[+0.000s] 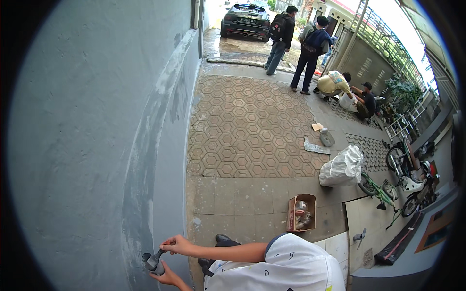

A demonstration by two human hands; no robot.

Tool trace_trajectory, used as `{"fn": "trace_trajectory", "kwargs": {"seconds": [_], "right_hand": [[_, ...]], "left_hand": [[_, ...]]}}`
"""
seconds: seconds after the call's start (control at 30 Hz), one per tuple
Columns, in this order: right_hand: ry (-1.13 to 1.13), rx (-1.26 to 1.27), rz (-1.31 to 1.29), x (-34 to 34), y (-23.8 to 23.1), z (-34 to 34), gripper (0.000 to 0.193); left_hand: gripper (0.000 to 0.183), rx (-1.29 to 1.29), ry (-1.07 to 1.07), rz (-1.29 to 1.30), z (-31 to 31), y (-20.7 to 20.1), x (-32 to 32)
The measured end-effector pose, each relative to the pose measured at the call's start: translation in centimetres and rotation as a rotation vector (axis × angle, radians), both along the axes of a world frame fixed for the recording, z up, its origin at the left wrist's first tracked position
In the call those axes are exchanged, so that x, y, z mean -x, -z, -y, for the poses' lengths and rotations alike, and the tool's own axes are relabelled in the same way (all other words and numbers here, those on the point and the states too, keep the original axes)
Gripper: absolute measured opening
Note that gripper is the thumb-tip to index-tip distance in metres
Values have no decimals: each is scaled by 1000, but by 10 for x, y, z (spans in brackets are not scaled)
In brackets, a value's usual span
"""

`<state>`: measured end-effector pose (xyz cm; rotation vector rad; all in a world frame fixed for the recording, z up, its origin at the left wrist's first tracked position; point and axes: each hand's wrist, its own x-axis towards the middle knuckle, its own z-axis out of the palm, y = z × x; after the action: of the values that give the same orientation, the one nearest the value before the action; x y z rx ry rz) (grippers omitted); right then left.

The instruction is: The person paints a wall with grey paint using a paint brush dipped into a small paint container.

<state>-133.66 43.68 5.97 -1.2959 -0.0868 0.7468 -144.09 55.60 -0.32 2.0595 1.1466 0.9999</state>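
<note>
Beside the grey wall [92, 145], at the lower left, both hands are close together. My right hand [178, 245] is closed around the handle of what looks like a paintbrush [155, 259], dark grey and wide at its lower end. That end is down at the mouth of a small grey cup [158, 270]. My left hand [167, 276] wraps round the cup from below. How deep the cup is filled I cannot tell. A darker grey, streaky band [138, 213] runs along the wall next to the hands.
An open cardboard box [291, 220] with cans and jars stands on the paving to the right. Beyond it are a white sack [342, 167], a green bicycle [376, 189] and a motorbike [412, 182]. Several people stand or crouch farther off, near a dark car [246, 22].
</note>
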Motion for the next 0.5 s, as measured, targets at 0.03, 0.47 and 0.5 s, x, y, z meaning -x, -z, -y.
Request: {"fn": "trace_trajectory", "kwargs": {"seconds": [0.03,0.47,0.5], "right_hand": [[-10,-1,-11,-2,0,2,28],[-143,-62,-291,0,-14,-4,32],[-120,-75,-256,-1,-17,1,33]], "left_hand": [[61,32,-18,-6,-2,4,2],[65,84,-162,-11,-20,6,21],[66,211,-117,40,-13,-12,13]]}}
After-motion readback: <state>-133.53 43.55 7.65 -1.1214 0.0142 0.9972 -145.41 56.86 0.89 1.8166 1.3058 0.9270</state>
